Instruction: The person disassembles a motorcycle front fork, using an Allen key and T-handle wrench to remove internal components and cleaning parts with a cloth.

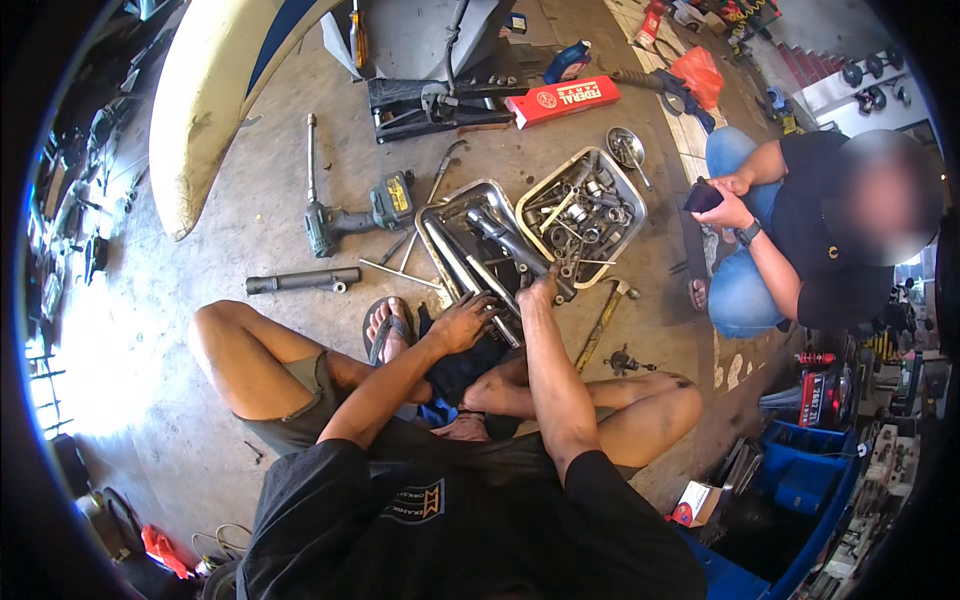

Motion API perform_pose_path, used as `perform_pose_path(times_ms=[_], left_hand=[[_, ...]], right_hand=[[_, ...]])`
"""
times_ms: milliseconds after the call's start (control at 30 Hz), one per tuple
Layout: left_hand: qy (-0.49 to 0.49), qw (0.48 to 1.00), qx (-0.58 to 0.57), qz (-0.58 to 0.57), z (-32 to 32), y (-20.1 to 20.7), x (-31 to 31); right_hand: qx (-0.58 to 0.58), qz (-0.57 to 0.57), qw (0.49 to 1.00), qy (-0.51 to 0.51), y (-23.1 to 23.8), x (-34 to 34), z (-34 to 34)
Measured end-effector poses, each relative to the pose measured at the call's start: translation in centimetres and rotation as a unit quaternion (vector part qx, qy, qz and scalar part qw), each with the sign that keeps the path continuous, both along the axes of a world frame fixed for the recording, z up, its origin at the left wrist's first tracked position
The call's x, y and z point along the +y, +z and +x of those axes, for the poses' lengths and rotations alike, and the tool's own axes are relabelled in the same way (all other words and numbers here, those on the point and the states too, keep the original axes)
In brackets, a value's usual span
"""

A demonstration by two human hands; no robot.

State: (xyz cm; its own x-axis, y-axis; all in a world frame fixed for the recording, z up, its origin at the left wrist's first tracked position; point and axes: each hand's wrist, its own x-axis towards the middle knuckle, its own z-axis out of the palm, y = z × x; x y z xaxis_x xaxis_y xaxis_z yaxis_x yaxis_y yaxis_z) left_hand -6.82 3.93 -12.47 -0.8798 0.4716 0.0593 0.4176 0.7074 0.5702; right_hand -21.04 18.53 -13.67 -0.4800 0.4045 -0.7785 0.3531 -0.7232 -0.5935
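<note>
A metal tray (424, 214) in front of me holds long chrome fork tubes (447, 256) and a dark fork leg (502, 236) lying slantwise. My left hand (464, 322) reaches over the tray's near end, its fingers curled on the lower part of the chrome tubes. Beside it, my right hand (538, 289) is closed around the near end of the dark fork leg; the palm side is hidden. A second tray (640, 212), full of sockets and small metal parts, touches the first on its right.
An impact wrench (330, 222) and another dark fork leg (302, 281) lie left of the trays. A hammer (602, 322) is at the right, below a small bowl (625, 146). Farther away lies a red box (563, 101). A person (790, 215) sits at the right, holding a dark object.
</note>
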Motion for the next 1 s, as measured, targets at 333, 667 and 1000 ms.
perform_pose_path(times_ms=[333, 667, 1000], left_hand=[[0.072, 0.997, -0.004, 0.011, 1.1, -0.4, -2.0], [0.1, 0.995, 0.0, -0.029, 1.9, -2.0, -2.4], [0.252, 0.944, -0.068, 0.201, -0.8, -1.3, -0.1]], right_hand=[[-0.022, -0.13, 0.98, 0.149, -3.8, 1.6, 1.7], [0.023, 0.627, 0.375, 0.683, 2.1, -0.5, 8.1], [0.139, 0.618, 0.352, 0.689, 3.9, 3.7, 8.1]])
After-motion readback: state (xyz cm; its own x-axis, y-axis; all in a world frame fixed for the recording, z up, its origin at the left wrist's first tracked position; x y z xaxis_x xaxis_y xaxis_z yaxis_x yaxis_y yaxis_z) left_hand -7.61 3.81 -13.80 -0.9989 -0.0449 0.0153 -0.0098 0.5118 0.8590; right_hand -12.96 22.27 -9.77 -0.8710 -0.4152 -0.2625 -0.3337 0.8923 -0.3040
